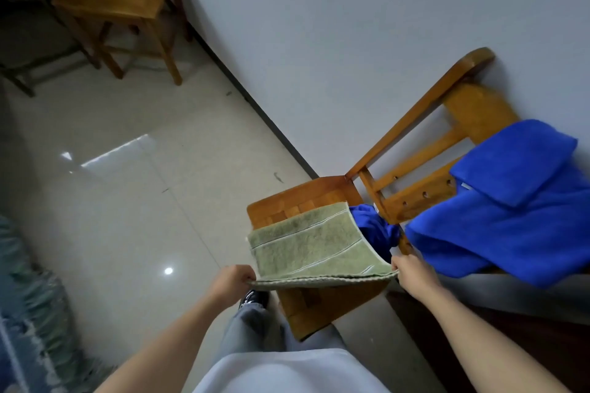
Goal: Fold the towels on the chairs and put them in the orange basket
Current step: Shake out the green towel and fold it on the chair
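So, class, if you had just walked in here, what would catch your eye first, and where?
The green towel in the middle, stretched between the left hand and right hand, which grip its near corners above a wooden chair. Next, the bright blue towel draped over that chair's backrest on the right. A second wooden chair stands by the wall, top left.

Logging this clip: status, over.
Left hand and right hand pinch green towel corners, above chair. Blue towel behind, untouched. Orange basket not in view.
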A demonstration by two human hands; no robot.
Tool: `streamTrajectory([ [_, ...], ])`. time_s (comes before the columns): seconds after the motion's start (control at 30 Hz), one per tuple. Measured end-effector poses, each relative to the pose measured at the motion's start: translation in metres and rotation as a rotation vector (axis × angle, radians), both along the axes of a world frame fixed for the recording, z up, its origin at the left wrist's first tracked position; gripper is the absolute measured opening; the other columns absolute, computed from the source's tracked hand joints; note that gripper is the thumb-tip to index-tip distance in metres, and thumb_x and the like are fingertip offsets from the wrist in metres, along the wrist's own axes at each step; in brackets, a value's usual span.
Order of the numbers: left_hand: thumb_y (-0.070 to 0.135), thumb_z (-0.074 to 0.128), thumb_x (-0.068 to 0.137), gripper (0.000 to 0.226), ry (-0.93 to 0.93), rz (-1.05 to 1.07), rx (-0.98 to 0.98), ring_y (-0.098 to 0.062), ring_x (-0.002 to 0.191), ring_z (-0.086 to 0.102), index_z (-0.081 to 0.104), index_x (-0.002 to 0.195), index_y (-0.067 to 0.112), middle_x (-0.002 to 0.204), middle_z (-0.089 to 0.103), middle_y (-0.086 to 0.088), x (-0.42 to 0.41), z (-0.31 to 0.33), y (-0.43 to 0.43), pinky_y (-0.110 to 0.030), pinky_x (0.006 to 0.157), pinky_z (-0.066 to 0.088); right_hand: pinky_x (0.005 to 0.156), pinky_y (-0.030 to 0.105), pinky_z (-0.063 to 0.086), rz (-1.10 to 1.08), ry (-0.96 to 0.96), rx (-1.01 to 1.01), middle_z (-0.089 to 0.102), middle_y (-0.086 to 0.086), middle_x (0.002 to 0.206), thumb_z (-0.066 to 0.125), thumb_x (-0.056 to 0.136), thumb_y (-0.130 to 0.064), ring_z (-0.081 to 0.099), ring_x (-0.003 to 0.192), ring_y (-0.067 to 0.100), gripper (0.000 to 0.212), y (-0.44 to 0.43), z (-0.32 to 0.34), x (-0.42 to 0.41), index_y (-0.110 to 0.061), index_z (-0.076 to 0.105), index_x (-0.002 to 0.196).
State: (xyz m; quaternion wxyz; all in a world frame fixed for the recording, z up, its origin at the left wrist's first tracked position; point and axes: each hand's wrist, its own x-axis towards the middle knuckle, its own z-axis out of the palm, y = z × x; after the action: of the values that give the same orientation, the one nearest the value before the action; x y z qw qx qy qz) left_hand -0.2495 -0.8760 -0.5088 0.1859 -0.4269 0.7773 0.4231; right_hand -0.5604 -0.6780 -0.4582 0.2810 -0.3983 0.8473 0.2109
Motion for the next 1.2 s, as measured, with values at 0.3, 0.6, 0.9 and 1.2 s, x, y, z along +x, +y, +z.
streamTrajectory([
  [0.3, 0.0, 0.061, 0.077, 0.03, -0.02, 0.111, 0.054, -0.016, 0.075, 0.054, 0.055, 0.067, 0.027, 0.071, 0.06, 0.0, 0.004, -0.006, 0.011, -0.022, 0.06, 0.033, 0.066, 0.026, 0.035, 0.042, -0.013, -0.037, 0.046, -0.002, 0.089, 0.041, 0.093, -0.006, 0.048, 0.082, 0.016, 0.019, 0.001, -0.005, 0.001, -0.017, 0.053, 0.102],
  [0.6, -0.001, 0.067, 0.08, 0.01, 0.148, 0.929, 0.384, -0.02, 0.076, 0.056, 0.065, 0.085, 0.008, 0.077, 0.064, -0.007, 0.006, -0.036, 0.007, -0.024, 0.061, 0.043, 0.075, 0.031, 0.048, -0.465, -0.257, -0.295, 0.064, 0.003, 0.093, 0.059, 0.086, -0.01, 0.06, 0.092, 0.022, 0.011, -0.045, -0.032, -0.021, -0.02, 0.062, 0.089],
  [0.9, 0.007, 0.061, 0.087, 0.02, 0.281, 1.278, 0.445, -0.028, 0.099, 0.057, 0.061, 0.105, 0.001, 0.102, 0.063, -0.016, -0.019, -0.098, -0.004, -0.036, 0.088, 0.044, 0.084, 0.037, 0.049, -0.894, -0.304, -0.682, 0.063, 0.004, 0.101, 0.061, 0.085, -0.006, 0.06, 0.096, 0.027, 0.02, -0.095, -0.103, -0.03, -0.001, 0.064, 0.104],
  [1.2, 0.01, 0.06, 0.089, 0.023, 0.243, 1.375, 0.29, -0.025, 0.096, 0.056, 0.061, 0.111, 0.004, 0.102, 0.062, -0.011, -0.045, -0.148, -0.03, -0.034, 0.083, 0.044, 0.075, 0.03, 0.043, -0.467, -0.136, -0.561, 0.061, 0.012, 0.109, 0.056, 0.092, -0.016, 0.057, 0.097, 0.028, 0.021, -0.134, -0.166, -0.045, -0.004, 0.058, 0.109],
])
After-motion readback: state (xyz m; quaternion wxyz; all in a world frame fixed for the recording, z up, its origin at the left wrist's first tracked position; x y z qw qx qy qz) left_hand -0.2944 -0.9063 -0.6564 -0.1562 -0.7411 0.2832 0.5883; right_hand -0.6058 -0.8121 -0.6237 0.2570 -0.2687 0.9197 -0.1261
